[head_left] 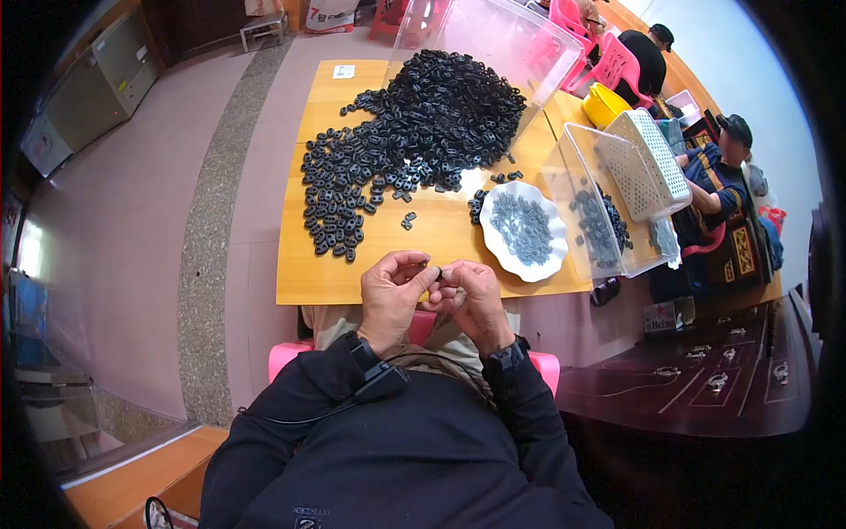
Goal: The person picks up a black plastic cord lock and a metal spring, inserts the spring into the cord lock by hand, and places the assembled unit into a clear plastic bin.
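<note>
My left hand (392, 298) and my right hand (476, 295) meet just past the table's near edge, fingertips almost touching. Between them, pinched by thumbs and forefingers, is a small black plastic piece (439, 274), partly hidden by the fingers. Ahead lies a large heap of black oval plastic pieces (449, 110) with paired holes. More of these pieces (333, 198) spread in a flat layer to the left, and a few lie loose nearer to me. Right of my hands stands a white wavy-rimmed plate (495, 257) holding many tiny greyish parts (524, 229).
A clear plastic bin (564, 66) lies tipped behind the heap. Another clear bin (639, 264) at the right holds black pieces, beside a white perforated basket (656, 167) and a yellow bowl (604, 104). Other people (727, 176) sit farther right. The wooden table (295, 282) ends before me.
</note>
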Demonstrator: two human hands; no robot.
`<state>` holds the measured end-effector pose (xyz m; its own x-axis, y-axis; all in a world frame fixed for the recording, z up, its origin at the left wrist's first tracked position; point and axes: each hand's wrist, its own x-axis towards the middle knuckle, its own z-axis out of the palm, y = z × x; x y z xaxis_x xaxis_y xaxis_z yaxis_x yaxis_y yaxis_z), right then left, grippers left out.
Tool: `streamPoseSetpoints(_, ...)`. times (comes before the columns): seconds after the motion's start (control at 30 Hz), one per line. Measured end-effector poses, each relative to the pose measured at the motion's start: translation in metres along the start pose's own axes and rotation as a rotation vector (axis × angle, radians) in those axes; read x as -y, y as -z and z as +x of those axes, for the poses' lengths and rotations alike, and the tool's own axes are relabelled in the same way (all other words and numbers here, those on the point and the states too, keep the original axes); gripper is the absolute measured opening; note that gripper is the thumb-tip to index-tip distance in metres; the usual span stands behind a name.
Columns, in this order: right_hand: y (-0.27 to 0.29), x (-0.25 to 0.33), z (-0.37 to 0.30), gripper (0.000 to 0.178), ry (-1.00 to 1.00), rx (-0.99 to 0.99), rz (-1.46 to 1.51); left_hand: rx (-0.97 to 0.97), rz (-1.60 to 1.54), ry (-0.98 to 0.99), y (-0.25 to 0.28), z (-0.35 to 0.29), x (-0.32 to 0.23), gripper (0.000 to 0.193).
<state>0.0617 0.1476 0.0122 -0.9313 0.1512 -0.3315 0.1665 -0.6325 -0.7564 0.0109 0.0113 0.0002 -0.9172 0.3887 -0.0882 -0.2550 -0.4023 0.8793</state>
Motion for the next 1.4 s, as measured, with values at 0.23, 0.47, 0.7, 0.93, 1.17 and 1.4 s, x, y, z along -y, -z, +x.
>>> streamPoseSetpoints(0.23, 0.005, 0.0, 0.002, 0.015, 0.036, 0.06, -0.096, 0.007, -0.026, -0.039, 0.002, 0.002, 0.001, 0.02)
streamPoseSetpoints(0.47, 0.011, 0.008, 0.001, 0.016, 0.121, 0.139, -0.419, -0.002, 0.022, -0.065, 0.006, 0.004, 0.006, 0.021)
streamPoseSetpoints(0.7, 0.011, 0.013, -0.002, 0.015, 0.243, 0.178, -0.717, 0.008, 0.048, -0.045, 0.005, 0.003, 0.005, 0.021)
streamPoseSetpoints(0.93, 0.008, 0.016, -0.006, 0.013, 0.281, 0.123, -0.946, 0.036, 0.082, -0.061, 0.003, 0.001, 0.003, 0.021)
streamPoseSetpoints(1.17, 0.009, 0.01, -0.002, 0.01, 0.256, 0.094, -0.81, 0.024, 0.081, -0.053, 0.005, 0.002, 0.001, 0.02)
streamPoseSetpoints(1.4, 0.017, 0.004, 0.005, 0.013, 0.328, 0.103, -0.609, 0.051, 0.068, -0.031, 0.007, 0.003, 0.001, 0.021)
